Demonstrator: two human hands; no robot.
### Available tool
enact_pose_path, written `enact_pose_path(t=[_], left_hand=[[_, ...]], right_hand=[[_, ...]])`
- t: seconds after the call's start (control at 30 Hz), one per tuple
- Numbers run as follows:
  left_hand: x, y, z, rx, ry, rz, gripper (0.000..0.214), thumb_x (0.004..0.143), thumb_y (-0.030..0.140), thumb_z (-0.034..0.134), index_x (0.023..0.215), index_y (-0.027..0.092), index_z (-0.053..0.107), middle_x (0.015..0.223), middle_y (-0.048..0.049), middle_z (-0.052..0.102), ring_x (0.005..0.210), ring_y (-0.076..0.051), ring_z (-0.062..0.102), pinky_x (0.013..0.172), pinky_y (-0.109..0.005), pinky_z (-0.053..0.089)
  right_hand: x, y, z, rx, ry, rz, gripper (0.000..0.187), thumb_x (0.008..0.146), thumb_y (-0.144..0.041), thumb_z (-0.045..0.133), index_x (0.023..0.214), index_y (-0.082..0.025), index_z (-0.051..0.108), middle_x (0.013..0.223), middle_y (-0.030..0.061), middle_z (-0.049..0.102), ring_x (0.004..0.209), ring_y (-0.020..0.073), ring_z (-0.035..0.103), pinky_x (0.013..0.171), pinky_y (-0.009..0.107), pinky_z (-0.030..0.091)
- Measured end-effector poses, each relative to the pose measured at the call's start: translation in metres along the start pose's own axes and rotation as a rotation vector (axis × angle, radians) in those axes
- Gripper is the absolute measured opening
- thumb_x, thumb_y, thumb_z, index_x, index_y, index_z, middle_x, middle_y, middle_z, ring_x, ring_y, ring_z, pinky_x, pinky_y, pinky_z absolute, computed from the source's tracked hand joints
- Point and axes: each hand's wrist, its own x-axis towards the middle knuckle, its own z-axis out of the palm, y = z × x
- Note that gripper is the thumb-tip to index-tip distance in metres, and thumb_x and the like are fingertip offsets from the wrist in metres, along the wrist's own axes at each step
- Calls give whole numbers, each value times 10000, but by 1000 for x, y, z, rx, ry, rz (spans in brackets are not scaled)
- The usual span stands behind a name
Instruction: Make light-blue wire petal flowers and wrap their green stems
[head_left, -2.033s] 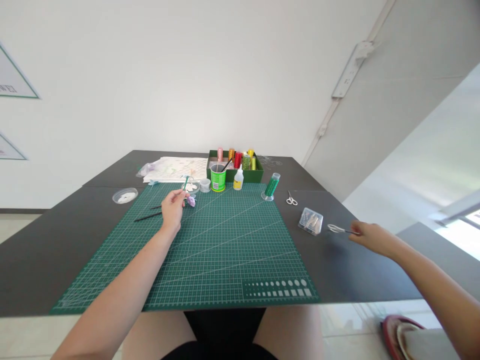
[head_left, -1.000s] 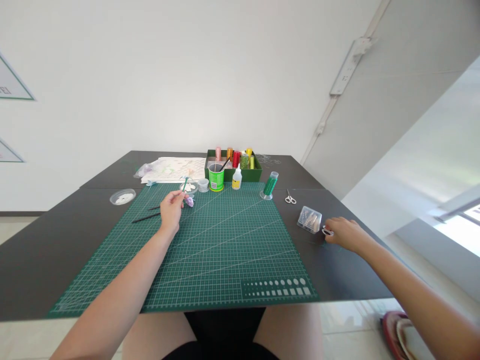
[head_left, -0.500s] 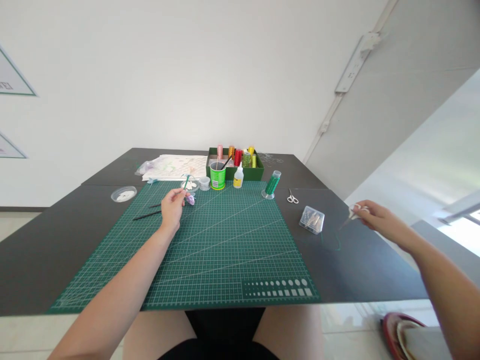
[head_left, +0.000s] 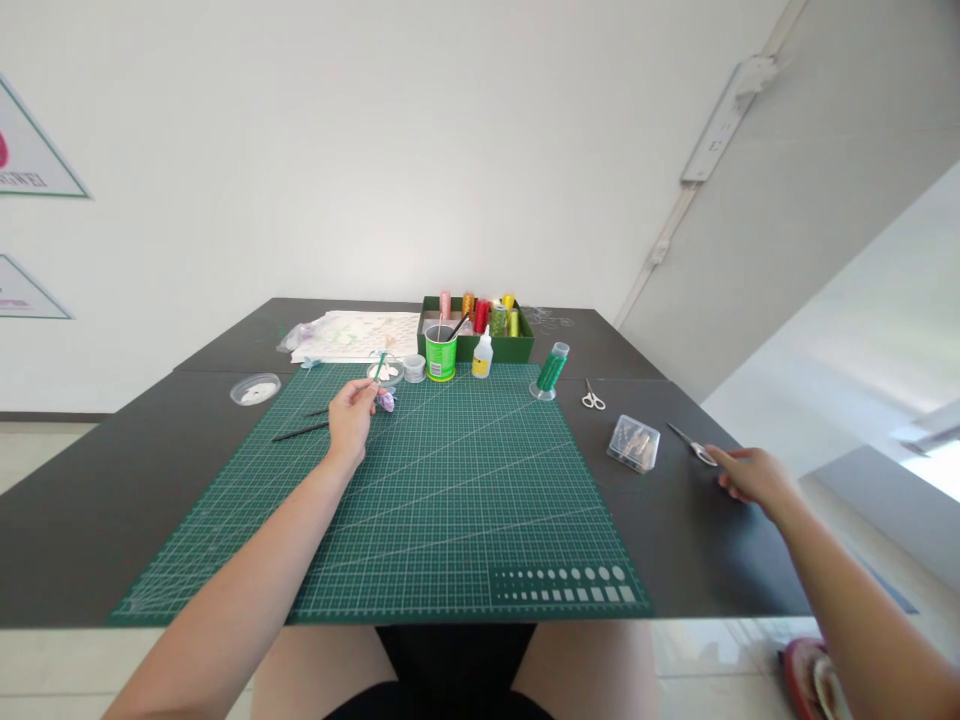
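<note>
My left hand [head_left: 351,415] is closed, pinching a thin green stem that carries a small purple flower [head_left: 385,401], just above the far left part of the green cutting mat [head_left: 457,500]. My right hand [head_left: 750,475] rests low on the dark table [head_left: 705,540] to the right of the mat. Its fingers are closed on the handle end of slim metal scissors [head_left: 688,442], whose tip points away to the left and lies on the table.
A clear plastic box [head_left: 634,443], white scissors [head_left: 593,399] and a green spool [head_left: 551,370] sit right of the mat. Behind stand a green cup [head_left: 440,353], glue bottle [head_left: 484,355], box of thread spools [head_left: 517,345], papers [head_left: 352,335], a dish [head_left: 255,389] and black sticks [head_left: 300,432].
My right hand went in beside the plastic box, lifted with the metal scissors, and has now come down onto the table further right. My left hand has stayed put with the flower.
</note>
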Motion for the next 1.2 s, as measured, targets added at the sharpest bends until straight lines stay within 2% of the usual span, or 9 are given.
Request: enact_pose_path(t=[0.13,0.23,0.3,0.47,0.57,0.7,0.83,0.97,1.2], left_hand=[[-1,-1,0,8,-28,0,252,689,333,727,869,159,703,705,-47,714,512,-99,461,479,-215,316],[-2,-2,1,24,-36,5,262,692,347,726,872,158,704,715,-50,715,510,-100,455,480,-222,307],[-3,-2,1,24,-42,4,280,687,360,732,877,155,704,727,-53,717,509,-99,449,481,-227,301],[-3,-2,0,11,-55,-6,318,671,389,750,873,149,692,733,-55,727,502,-93,437,481,-225,300],[-2,-1,-1,11,-61,-4,322,676,402,753,864,149,691,714,-54,728,506,-96,448,483,-221,312],[-2,-2,-1,5,-76,-9,321,689,406,746,874,147,697,730,-66,735,519,-104,471,488,-225,323],[-2,-1,-1,-8,-91,-20,298,700,384,728,880,149,700,748,-68,737,527,-106,478,492,-228,328],[-4,0,0,-22,-109,-27,268,694,367,728,853,154,692,740,-63,736,527,-108,488,498,-230,335],[-4,-3,2,-33,-121,-32,225,693,333,720,829,157,687,695,-54,731,523,-115,511,508,-234,367]], right_hand=[[0,-36,11,-249,178,-95,445,945,-410,360,1124,-95,620,1075,307,654,1092,454,616,831,589,501],[3,-85,34,-262,108,-354,323,951,-374,443,1104,-208,674,1240,147,643,1224,328,544,1027,463,424],[6,-117,55,-220,-22,-487,303,947,-380,499,1122,-217,684,1310,143,606,1253,349,501,1030,503,393],[18,-165,102,-133,-145,-377,241,871,-374,641,1000,-181,706,1288,179,592,1259,388,481,1000,542,399],[28,-175,109,-68,-198,-333,95,840,-240,630,813,-160,672,1141,176,646,1163,362,553,971,514,424],[38,-184,91,103,-374,-301,114,816,-148,611,704,-166,603,775,89,678,820,223,659,817,353,511],[40,-195,63,309,-493,-287,180,838,-260,650,697,-166,589,591,1,572,520,110,533,613,263,502],[48,-212,39,445,-432,-284,275,773,-410,748,761,-150,659,485,-87,347,425,60,305,450,218,341],[79,-252,0,537,-205,-287,252,794,-360,759,794,-120,680,449,-113,250,428,62,214,418,234,176]])
